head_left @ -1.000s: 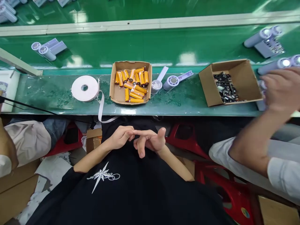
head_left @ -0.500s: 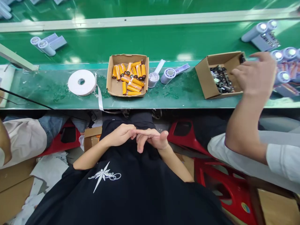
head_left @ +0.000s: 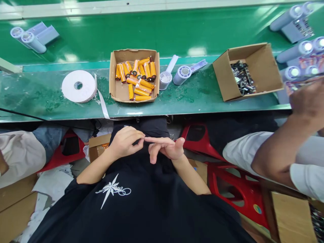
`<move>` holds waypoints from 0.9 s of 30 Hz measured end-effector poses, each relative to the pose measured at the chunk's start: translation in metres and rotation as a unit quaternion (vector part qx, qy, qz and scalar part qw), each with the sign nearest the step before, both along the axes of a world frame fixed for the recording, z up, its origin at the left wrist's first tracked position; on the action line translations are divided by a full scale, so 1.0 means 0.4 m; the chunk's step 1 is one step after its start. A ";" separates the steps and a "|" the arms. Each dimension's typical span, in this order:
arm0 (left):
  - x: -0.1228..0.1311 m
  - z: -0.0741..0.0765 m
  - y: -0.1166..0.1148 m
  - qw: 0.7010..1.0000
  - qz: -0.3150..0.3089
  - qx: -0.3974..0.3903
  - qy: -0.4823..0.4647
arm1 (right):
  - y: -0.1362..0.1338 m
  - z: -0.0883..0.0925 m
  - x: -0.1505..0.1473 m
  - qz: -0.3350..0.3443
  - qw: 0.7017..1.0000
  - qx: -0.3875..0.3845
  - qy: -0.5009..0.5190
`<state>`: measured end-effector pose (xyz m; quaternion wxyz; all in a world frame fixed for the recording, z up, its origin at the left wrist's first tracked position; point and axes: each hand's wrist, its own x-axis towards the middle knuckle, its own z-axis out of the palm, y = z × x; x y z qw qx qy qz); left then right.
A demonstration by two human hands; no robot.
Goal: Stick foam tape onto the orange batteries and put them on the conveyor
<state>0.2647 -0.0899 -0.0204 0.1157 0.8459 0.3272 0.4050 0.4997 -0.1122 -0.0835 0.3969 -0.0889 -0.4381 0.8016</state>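
Both my hands rest in my lap over my black shirt, below the front edge of the green bench (head_left: 192, 101). My left hand (head_left: 125, 141) is closed in a pinch, its fingertips meeting the tip of my right index finger. Whether anything sits in the pinch is too small to tell. My right hand (head_left: 167, 148) has the index finger stretched out to the left and the thumb up, the other fingers loosely bent, holding nothing. Straight ahead on the bench stands a shallow cardboard tray (head_left: 115, 92) with several orange cylindrical cells (head_left: 138, 79).
A white tape roll (head_left: 79, 86) lies left of the tray, its loose end hanging over the edge. Two pale fan housings (head_left: 182, 73) lie to the right, then a cardboard box (head_left: 265, 67) of dark small parts. A co-worker's hand (head_left: 308, 101) reaches in at far right. Red stools (head_left: 227, 189) stand beside me.
The co-worker's hand has drawn back from the box of dark parts to the right edge. My hands stay in my lap; my right index finger has straightened out.
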 end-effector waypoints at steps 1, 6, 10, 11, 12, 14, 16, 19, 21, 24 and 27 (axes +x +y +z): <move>-0.003 0.000 0.004 1.000 0.000 0.007 0.014 | 0.000 -0.001 -0.001 -0.004 1.000 0.006 0.003; -0.015 -0.001 0.016 0.997 -0.009 0.015 0.078 | 0.001 -0.016 0.002 -0.003 0.999 -0.004 -0.034; -0.022 -0.007 0.023 0.990 -0.019 0.023 0.134 | 0.002 -0.031 0.009 0.022 0.996 -0.017 -0.086; -0.022 -0.009 0.024 0.989 -0.021 0.029 0.146 | 0.001 -0.035 0.010 0.027 0.995 -0.023 -0.094; -0.023 -0.010 0.025 0.987 -0.022 0.034 0.155 | 0.001 -0.038 0.011 0.030 0.994 -0.030 -0.099; -0.023 -0.014 0.024 0.984 -0.026 0.040 0.169 | 0.001 -0.043 0.014 0.039 0.993 -0.037 -0.106; -0.023 -0.021 0.020 0.983 -0.039 0.037 0.176 | 0.007 -0.047 0.021 0.065 0.992 -0.029 -0.105; -0.021 -0.032 0.011 0.983 -0.069 0.018 0.166 | 0.026 -0.048 0.031 0.122 0.988 -0.017 -0.092; -0.016 -0.036 0.005 0.986 -0.086 0.001 0.144 | 0.042 -0.047 0.031 0.161 0.983 -0.021 -0.088; -0.006 -0.032 0.003 0.988 -0.116 -0.038 0.095 | 0.053 -0.051 0.015 0.227 0.970 -0.020 -0.083; -0.011 -0.023 0.011 0.981 -0.145 -0.131 0.011 | 0.044 -0.061 -0.003 0.234 0.971 -0.029 -0.048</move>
